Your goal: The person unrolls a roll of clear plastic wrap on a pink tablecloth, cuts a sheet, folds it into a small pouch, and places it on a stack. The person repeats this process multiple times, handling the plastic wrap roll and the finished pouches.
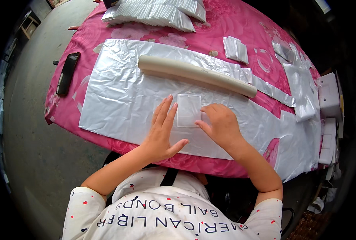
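Observation:
A small white rectangular piece [189, 111], perhaps a card or a flat pouch, lies on a wide silvery-white plastic sheet [114, 88] in front of me. My left hand [162, 130] is at its left side, fingers stretched out and thumb spread, holding nothing. On its right side, my right hand [221, 125] has its fingers bent, with the thumb apart from them. Their tips are at or very near the piece's right edge; whether they touch it I cannot tell. Just beyond both hands, a long cream-coloured tube [194, 73] rests across the sheet.
Thick rows of folded silvery packets [154, 14] lie at the far edge of the pink flowered tablecloth [174, 38]. A smaller packet stack [235, 49] sits right of them. A black phone [68, 73] lies at left. Crumpled plastic [300, 88] and white boxes [329, 96] are at right.

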Motion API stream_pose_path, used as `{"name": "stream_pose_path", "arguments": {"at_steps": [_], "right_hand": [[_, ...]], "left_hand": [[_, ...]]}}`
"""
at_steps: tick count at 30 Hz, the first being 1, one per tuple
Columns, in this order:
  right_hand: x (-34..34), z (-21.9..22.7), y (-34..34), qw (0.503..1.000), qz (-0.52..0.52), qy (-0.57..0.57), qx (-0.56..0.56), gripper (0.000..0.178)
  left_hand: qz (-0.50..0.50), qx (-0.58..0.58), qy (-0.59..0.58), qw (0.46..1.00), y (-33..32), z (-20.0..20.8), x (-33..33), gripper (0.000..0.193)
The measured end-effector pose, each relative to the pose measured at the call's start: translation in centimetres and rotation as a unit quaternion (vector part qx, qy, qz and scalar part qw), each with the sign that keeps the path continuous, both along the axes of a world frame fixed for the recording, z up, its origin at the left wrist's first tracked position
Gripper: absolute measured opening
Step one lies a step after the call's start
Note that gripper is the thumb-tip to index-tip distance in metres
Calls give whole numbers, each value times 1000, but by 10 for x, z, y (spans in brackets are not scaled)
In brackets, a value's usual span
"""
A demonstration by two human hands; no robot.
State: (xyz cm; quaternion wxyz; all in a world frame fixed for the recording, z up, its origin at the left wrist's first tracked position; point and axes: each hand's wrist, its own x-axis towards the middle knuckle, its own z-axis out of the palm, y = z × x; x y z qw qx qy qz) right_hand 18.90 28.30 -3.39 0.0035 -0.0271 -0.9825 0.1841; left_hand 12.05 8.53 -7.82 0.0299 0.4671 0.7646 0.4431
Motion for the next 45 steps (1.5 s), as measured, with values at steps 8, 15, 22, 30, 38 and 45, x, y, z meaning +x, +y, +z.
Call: {"name": "stream_pose_path", "arguments": {"at_steps": [8,15,22,30,38,45], "right_hand": [[-38,-56,-57,995,46,75,-49,66],[5,-59,-176,951,211,-12,-226,62],[0,-30,-144,938,298,23,-175,32],[-15,18,-28,930,218,51,-293,15],[-90,-24,200,729,-290,265,-561,19],[-111,-63,241,890,-420,115,-136,35]], "left_hand": [[74,-96,-641,758,-126,-8,48,21],[208,71,-733,644,-138,-28,64,23],[42,-158,-235,958,-138,-3,39,12],[-15,-65,-175,982,-107,24,27,19],[-41,-77,-185,979,-100,24,29,16],[-14,-76,-226,971,-98,26,33,15]]}}
